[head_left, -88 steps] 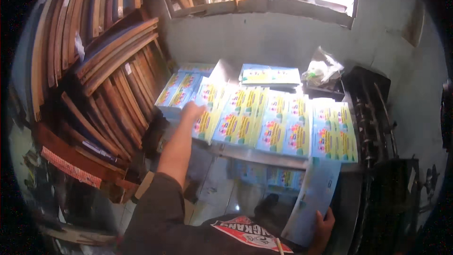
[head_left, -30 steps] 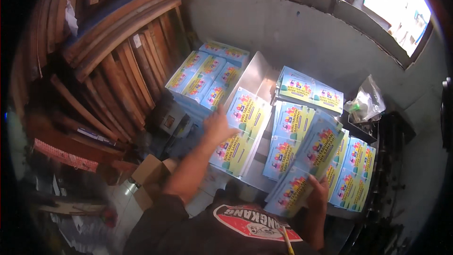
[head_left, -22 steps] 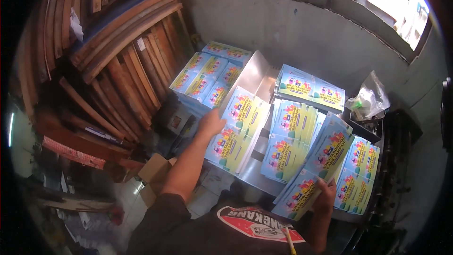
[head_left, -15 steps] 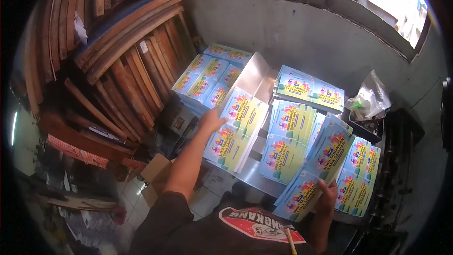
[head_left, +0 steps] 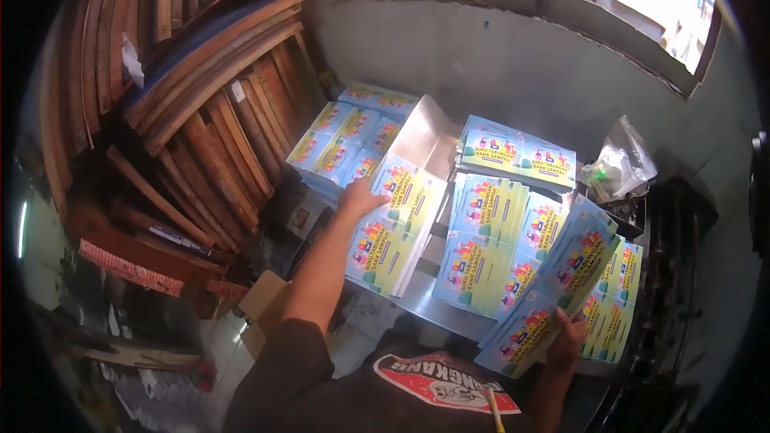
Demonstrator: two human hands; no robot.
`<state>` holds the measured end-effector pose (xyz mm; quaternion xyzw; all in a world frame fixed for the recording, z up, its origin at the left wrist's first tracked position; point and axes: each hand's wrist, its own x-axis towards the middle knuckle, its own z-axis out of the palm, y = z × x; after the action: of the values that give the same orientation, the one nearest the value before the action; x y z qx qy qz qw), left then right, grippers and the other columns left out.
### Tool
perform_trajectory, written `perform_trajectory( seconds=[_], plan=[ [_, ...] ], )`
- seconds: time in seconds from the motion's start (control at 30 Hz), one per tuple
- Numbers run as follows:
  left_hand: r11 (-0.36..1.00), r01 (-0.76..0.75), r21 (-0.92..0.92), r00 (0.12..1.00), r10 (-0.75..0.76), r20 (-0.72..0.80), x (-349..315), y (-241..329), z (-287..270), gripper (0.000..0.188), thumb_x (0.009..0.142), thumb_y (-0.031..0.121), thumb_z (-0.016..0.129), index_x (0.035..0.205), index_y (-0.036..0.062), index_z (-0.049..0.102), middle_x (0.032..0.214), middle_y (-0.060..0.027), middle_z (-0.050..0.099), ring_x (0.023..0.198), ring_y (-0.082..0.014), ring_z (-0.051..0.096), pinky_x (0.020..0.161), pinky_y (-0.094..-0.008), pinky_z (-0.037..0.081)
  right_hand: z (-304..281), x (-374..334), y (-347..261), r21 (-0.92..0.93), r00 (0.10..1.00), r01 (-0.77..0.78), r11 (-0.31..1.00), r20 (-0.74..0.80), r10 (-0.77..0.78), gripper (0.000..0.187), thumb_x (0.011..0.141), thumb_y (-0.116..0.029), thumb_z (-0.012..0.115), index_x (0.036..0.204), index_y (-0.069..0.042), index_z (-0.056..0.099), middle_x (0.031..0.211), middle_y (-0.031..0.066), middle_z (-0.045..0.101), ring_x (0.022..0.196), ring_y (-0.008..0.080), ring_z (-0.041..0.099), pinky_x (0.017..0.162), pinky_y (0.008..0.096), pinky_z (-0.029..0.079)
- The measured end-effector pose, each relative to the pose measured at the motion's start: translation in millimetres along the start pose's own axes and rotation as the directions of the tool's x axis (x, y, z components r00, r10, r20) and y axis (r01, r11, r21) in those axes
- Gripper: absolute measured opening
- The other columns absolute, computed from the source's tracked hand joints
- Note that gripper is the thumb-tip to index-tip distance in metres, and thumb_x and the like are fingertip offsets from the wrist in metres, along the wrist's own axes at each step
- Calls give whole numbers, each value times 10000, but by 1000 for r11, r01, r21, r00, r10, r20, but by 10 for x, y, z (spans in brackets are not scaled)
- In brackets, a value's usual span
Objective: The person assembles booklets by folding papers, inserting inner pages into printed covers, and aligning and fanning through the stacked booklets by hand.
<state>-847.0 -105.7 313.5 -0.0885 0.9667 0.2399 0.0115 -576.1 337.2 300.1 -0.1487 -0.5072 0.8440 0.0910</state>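
Note:
My left hand (head_left: 362,199) grips the left edge of a stack of printed cover sheets (head_left: 393,242), its thumb on top and its other fingers mostly hidden. My right hand (head_left: 567,337) is closed on the lower right edge of a few blue and green printed sheets (head_left: 525,333), which are lifted and tilted. Beneath and beside them lie a fanned pile of like sheets (head_left: 473,261) and another pile (head_left: 613,317) at the right. A neat stack (head_left: 517,156) of the same print sits farther back.
Blue printed bundles (head_left: 341,140) stand at the back left beside an upright metal plate (head_left: 417,132). A clear plastic bag (head_left: 626,160) rests on a dark box at the right. Wooden frames (head_left: 216,140) fill the left side. A grey wall (head_left: 449,48) closes off the back.
My right hand has shifted the lifted sheets to the right, uncovering more of the fanned pile and covering part of the right one. My left hand stays on its stack.

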Motion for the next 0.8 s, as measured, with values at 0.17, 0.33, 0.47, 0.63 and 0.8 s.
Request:
perform_trajectory(
  seconds=[0.17, 0.33, 0.47, 0.63, 0.8],
  plan=[
    [986, -14, -168, 997, 25, 67, 125, -281, 77, 417, 755, 315, 758, 1083, 63, 704, 1031, -210, 692, 982, -361, 660, 854, -433, 503, 108, -35, 53, 29, 1000, 20, 999, 8, -21, 434, 811, -35, 645, 1227, 26, 539, 1115, 117, 657, 956, 237, 650, 878, 383, 522],
    [996, -26, -86, 996, 19, -89, 53, -132, 219, 319, 821, 287, 720, 1084, 108, 715, 919, -158, 719, 853, -281, 691, 764, -394, 519, 79, -164, -20, 152, 999, 37, 988, 17, -40, 455, 827, -27, 667, 1255, 21, 522, 1133, 125, 649, 990, 255, 645, 898, 402, 523],
    [977, -28, -213, 997, 13, -72, 203, -394, 237, 304, 830, 269, 712, 1078, 93, 714, 892, -155, 717, 797, -267, 683, 727, -390, 505, 52, -246, -121, 150, 997, 62, 987, 45, -69, 469, 837, -35, 668, 1274, 19, 505, 1147, 128, 638, 993, 258, 644, 894, 409, 532],
    [982, 4, -191, 975, -46, -219, 170, -241, 180, 284, 878, 245, 634, 1105, 86, 697, 941, -187, 704, 874, -335, 672, 760, -426, 508, -138, -278, -61, 196, 998, 61, 979, -9, -60, 459, 839, -13, 658, 1272, 14, 506, 1150, 130, 632, 997, 264, 644, 878, 416, 543],
    [980, -182, -82, 886, 127, -447, -108, 331, -215, 287, 921, 252, 552, 1114, 83, 682, 968, -214, 686, 911, -410, 652, 793, -490, 510, -195, -317, -108, 217, 998, 65, 974, -25, -61, 456, 821, 6, 660, 1255, 15, 519, 1137, 131, 638, 993, 264, 645, 868, 411, 546]
  ],
)
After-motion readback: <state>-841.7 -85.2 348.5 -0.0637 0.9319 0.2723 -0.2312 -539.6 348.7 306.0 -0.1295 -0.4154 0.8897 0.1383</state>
